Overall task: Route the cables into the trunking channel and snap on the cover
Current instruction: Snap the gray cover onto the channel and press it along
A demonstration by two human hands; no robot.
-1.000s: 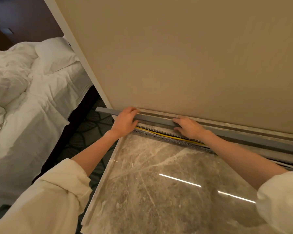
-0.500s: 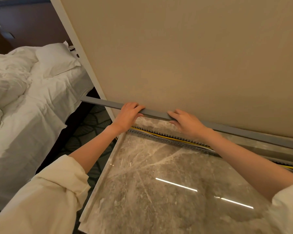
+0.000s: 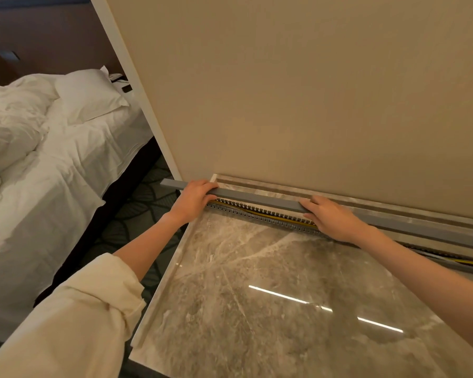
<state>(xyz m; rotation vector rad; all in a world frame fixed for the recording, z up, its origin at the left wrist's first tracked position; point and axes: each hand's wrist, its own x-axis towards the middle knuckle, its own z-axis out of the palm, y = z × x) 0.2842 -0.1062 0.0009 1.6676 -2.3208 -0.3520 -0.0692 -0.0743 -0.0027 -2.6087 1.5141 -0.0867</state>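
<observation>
A long grey trunking cover (image 3: pixel 257 197) runs along the back of the marble top, its left end sticking out past the table's edge. My left hand (image 3: pixel 193 199) grips it near that left end. My right hand (image 3: pixel 331 218) holds it further right, fingers laid over it. Just in front of and below the cover lies the slotted grey trunking channel (image 3: pixel 260 215) with a yellow cable (image 3: pixel 281 218) and a darker one inside. The channel's right part shows again past my right forearm.
The marble table top (image 3: pixel 271 309) has a raised rim at its left and back. A beige wall panel (image 3: pixel 311 91) rises right behind the cover. To the left stand a bed (image 3: pixel 47 165) with white sheets and pillows, and patterned dark carpet between bed and table.
The cover slid left beyond the table edge, then came back to the right and down, closer to the channel. Both hands stayed on it.
</observation>
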